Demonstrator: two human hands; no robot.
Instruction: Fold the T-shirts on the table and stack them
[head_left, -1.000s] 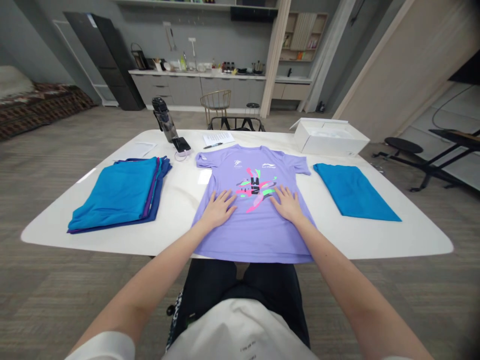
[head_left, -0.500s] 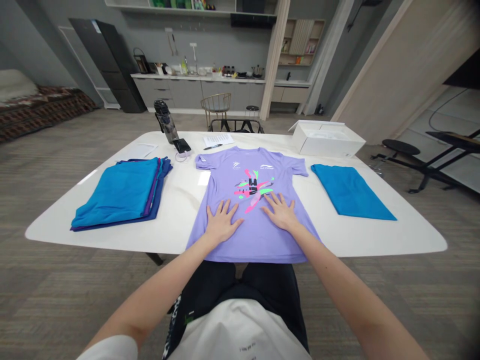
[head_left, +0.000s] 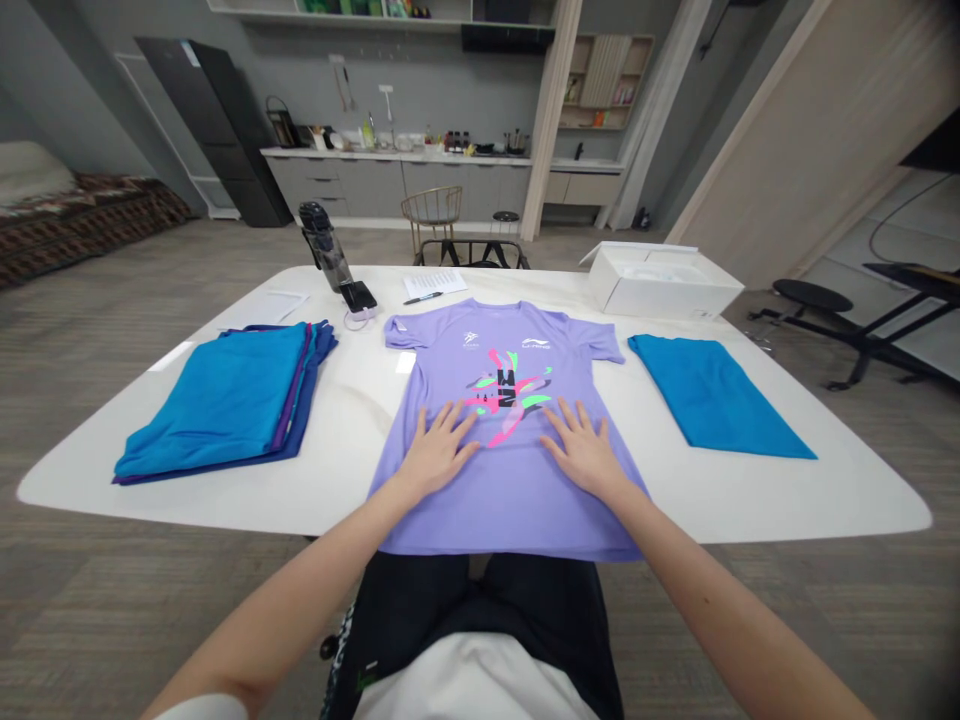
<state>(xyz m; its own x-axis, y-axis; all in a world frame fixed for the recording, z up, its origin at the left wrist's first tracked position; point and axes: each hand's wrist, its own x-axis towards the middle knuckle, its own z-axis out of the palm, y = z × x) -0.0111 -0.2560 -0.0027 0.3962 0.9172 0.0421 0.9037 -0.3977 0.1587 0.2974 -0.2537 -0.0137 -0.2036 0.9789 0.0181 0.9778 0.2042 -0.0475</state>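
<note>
A lavender T-shirt lies spread front side up on the white table, its collar away from me and its hem hanging at the near edge. A colourful print and two white logos mark its chest. My left hand lies flat on the shirt, left of the print, with fingers spread. On the right of the print, my right hand also rests flat with fingers apart. To the left sits a stack of folded blue and purple clothes. A single folded blue garment lies to the right.
The white table carries a dark bottle, a phone on a small stand, a pen on printed paper, and a white box at the back right. Beyond stand chairs and a kitchen counter.
Both hands stay flat on the shirt but have moved slightly farther apart. The table and shirt appear a little larger and lower in view.
</note>
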